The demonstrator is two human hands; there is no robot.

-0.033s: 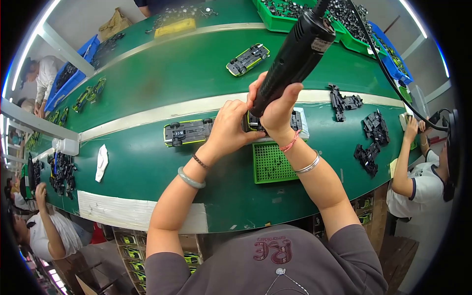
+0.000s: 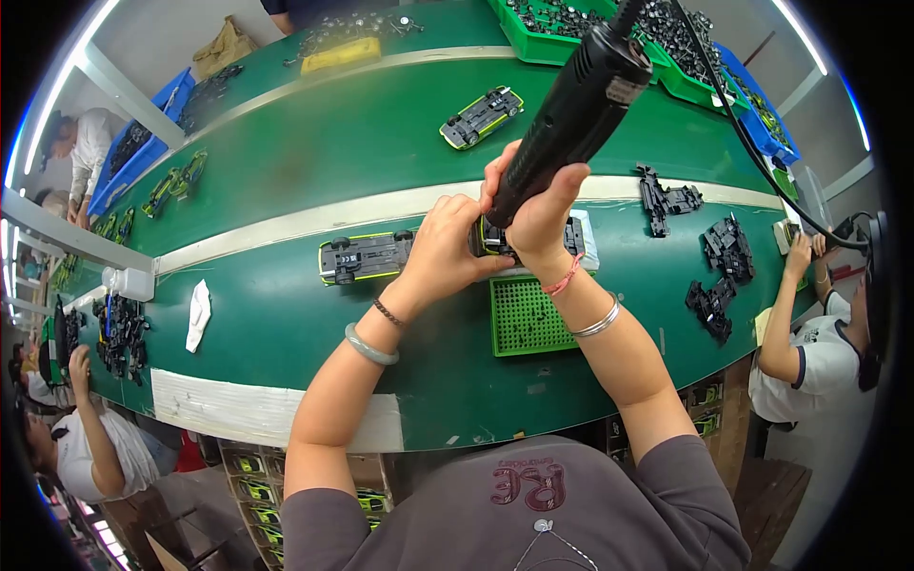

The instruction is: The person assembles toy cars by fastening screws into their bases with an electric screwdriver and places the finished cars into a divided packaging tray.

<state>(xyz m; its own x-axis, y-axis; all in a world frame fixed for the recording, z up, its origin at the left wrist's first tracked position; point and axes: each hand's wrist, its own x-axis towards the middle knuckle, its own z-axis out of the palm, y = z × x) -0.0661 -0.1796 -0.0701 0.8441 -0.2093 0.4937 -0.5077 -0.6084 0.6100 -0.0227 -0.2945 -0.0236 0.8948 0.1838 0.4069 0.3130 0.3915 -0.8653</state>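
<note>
My right hand [image 2: 543, 214] is wrapped round a black electric screwdriver [image 2: 576, 105], whose slanted body points down and whose cable leaves the top. Its tip is hidden behind my hands. Under it lies an upturned toy car [image 2: 576, 233] with a black underside, partly covered by my hands. My left hand [image 2: 443, 243] grips the left end of this car, thumb and fingers closed on it. Just left of that hand, a second upturned toy car [image 2: 367, 257] with a green rim rests on the green table. A green tray [image 2: 495, 328] of small dark pieces sits below my hands.
Another upturned car [image 2: 483, 117] lies on the strip beyond the pale rail [image 2: 314, 217]. Loose black chassis parts [image 2: 728, 247] are at the right. Green bins [image 2: 533, 43] of small parts stand at the far side. Co-workers sit left and right, one hand [image 2: 800, 252] working at right.
</note>
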